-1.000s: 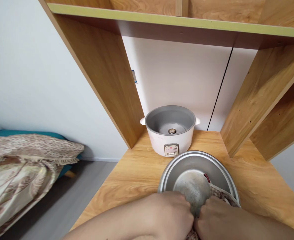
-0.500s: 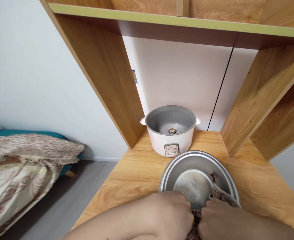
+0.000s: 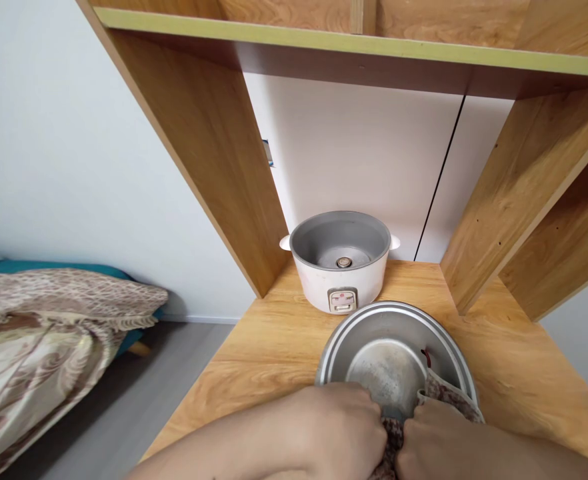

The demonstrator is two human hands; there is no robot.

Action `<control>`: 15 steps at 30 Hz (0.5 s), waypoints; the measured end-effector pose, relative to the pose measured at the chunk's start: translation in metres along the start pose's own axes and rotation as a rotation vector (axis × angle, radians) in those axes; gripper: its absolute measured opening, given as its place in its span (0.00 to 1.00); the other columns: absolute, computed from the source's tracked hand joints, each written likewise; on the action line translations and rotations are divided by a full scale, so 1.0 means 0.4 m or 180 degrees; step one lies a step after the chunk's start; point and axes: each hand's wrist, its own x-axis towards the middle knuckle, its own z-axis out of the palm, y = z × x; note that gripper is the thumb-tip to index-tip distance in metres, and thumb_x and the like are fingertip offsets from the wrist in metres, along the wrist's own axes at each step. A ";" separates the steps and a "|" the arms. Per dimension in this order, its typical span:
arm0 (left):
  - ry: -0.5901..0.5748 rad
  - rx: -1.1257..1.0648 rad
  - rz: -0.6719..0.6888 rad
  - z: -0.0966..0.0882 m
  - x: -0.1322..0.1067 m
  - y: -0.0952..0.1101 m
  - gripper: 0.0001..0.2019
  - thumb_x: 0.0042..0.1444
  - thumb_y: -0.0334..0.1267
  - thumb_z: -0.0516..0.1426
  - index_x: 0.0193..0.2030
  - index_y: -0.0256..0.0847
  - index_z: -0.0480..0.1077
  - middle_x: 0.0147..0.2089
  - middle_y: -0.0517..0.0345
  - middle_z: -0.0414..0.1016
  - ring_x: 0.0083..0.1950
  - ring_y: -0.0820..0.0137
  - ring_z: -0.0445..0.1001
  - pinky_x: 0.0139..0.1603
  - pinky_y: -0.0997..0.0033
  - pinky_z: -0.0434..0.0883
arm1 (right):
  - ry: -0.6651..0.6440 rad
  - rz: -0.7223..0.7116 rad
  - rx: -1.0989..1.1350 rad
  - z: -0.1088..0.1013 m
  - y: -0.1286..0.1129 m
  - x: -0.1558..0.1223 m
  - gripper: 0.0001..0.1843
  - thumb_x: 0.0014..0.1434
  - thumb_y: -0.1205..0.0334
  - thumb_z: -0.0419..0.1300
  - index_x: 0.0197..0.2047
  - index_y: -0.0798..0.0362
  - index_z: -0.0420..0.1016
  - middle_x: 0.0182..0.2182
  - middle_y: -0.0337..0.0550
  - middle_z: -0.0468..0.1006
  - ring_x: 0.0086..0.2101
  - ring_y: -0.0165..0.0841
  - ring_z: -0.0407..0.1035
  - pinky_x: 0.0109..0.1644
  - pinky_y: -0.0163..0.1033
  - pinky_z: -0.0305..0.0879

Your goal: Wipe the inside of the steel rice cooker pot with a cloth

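Note:
A metal inner pot (image 3: 374, 333) stands on the wooden desk (image 3: 254, 360) right in front of me. My left hand (image 3: 334, 427) is closed over the pot's near rim. My right hand (image 3: 439, 440) is closed on a patterned cloth (image 3: 447, 390) that lies against the pot's inside wall at the right and bunches between my two hands. Behind the pot sits a white rice cooker body (image 3: 341, 267), with no lid or inner pot, its heating plate showing.
Wooden shelf uprights (image 3: 214, 147) (image 3: 514, 193) flank the cooker, with a shelf board (image 3: 354, 43) overhead. A bed with a patterned blanket (image 3: 49, 327) lies at the left beyond the desk edge, above a grey floor (image 3: 124, 407).
My right hand has shifted the cloth slightly to the right and lower along the pot's wall. The left hand and the pot have stayed put.

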 end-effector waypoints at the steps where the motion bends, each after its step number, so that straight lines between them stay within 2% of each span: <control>1: -0.0056 0.0044 -0.0029 -0.001 0.002 0.001 0.28 0.48 0.47 0.68 0.13 0.46 0.53 0.12 0.61 0.60 0.15 0.69 0.56 0.19 0.62 0.59 | -0.0090 -0.0039 0.0026 0.002 0.005 0.001 0.20 0.67 0.57 0.69 0.24 0.51 0.75 0.22 0.39 0.81 0.19 0.31 0.61 0.25 0.42 0.48; 3: -0.0187 0.0126 -0.0084 -0.005 0.003 0.005 0.24 0.48 0.47 0.68 0.14 0.46 0.58 0.15 0.58 0.66 0.16 0.67 0.59 0.21 0.61 0.62 | -0.0285 -0.0042 0.0013 0.001 0.012 0.002 0.17 0.68 0.57 0.67 0.26 0.51 0.78 0.23 0.39 0.81 0.20 0.32 0.64 0.26 0.41 0.52; 7: -0.0302 0.0185 -0.0185 -0.015 0.000 0.012 0.17 0.49 0.47 0.67 0.18 0.44 0.69 0.19 0.55 0.74 0.18 0.66 0.63 0.23 0.60 0.65 | -0.0239 -0.0051 0.0013 -0.005 0.013 0.001 0.17 0.71 0.55 0.65 0.30 0.51 0.81 0.25 0.40 0.83 0.22 0.33 0.67 0.28 0.42 0.56; 11: -0.0269 0.0148 -0.0147 -0.029 -0.005 0.019 0.20 0.48 0.45 0.68 0.15 0.45 0.62 0.17 0.57 0.70 0.17 0.67 0.61 0.21 0.61 0.63 | -0.0104 -0.0065 -0.0060 0.013 0.007 0.005 0.19 0.71 0.51 0.66 0.29 0.51 0.79 0.25 0.40 0.82 0.23 0.33 0.67 0.29 0.42 0.54; 15: -0.0234 0.0105 -0.0137 -0.037 -0.011 0.020 0.25 0.50 0.45 0.66 0.14 0.46 0.55 0.15 0.58 0.65 0.16 0.68 0.57 0.20 0.61 0.61 | 0.0040 0.0235 -0.0174 0.057 -0.003 0.017 0.22 0.68 0.48 0.69 0.26 0.51 0.76 0.21 0.40 0.78 0.22 0.33 0.66 0.28 0.41 0.52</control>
